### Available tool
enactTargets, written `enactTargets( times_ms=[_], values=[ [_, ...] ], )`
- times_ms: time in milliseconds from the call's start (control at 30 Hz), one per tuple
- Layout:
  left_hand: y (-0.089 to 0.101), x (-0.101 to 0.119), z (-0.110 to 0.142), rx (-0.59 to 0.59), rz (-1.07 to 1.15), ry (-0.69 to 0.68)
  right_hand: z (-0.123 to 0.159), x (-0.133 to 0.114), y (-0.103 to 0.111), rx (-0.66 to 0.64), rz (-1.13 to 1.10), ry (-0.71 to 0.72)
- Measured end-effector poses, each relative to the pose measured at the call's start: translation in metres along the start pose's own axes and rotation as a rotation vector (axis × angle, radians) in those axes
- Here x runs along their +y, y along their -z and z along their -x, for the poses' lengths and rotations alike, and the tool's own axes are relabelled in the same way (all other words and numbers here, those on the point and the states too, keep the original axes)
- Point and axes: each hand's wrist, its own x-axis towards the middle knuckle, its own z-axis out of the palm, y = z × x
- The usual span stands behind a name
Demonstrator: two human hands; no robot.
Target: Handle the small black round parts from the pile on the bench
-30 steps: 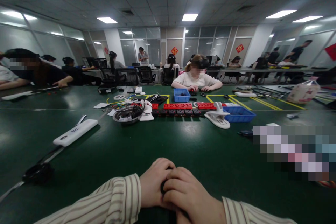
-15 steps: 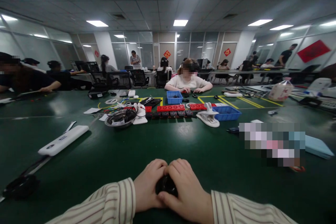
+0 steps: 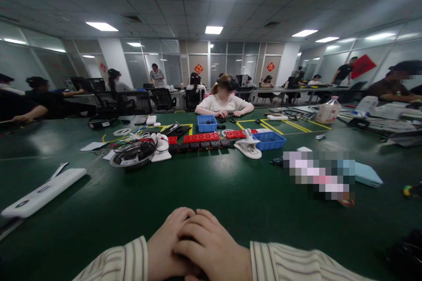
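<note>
At the bottom centre of the head view, my left hand (image 3: 163, 246) and my right hand (image 3: 216, 246) are pressed together just above the green table (image 3: 132, 197). The fingers of the right hand lie over those of the left. Both hands are closed around a glossy black rounded object, which they now hide almost wholly; its exact kind cannot be made out. Striped cream sleeves reach to both wrists.
A white power strip (image 3: 46, 191) lies at left. Ahead stand a metal bowl of cables (image 3: 128, 162), red sockets (image 3: 201, 137), a white clip (image 3: 248, 147) and a blue bin (image 3: 269, 141). A light-blue box (image 3: 365, 173) is at right. Across the table sits a person (image 3: 224, 101).
My view has turned to the right, so the table things sit further left. My right hand's fingers have closed over my left hand, covering the black object that showed between them.
</note>
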Motion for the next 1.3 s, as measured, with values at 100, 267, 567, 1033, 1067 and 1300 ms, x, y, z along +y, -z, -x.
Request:
enactTargets(
  times_ms=[100,267,567,1033,1067,1300],
  values=[
    [-0.001,-0.001,0.001,0.039,0.059,-0.013,-0.001,-0.005,0.007,0.094,-0.075,-0.17],
    [0.002,0.0,0.002,0.022,0.12,0.003,-0.002,-0.009,0.008,0.119,-0.123,-0.425],
    [0.001,-0.002,0.0,-0.022,0.113,0.019,0.001,0.002,-0.006,-0.045,0.064,-0.205],
    [-0.009,-0.013,0.009,0.073,-0.08,-0.046,0.0,-0.008,0.005,0.162,-0.101,-0.217],
    [-0.01,-0.011,0.009,0.095,-0.084,-0.031,0.0,-0.01,0.008,0.165,-0.125,-0.304],
    [-0.007,0.005,0.007,0.072,-0.059,0.009,-0.001,-0.007,0.003,0.027,-0.06,-0.504]
  ],
)
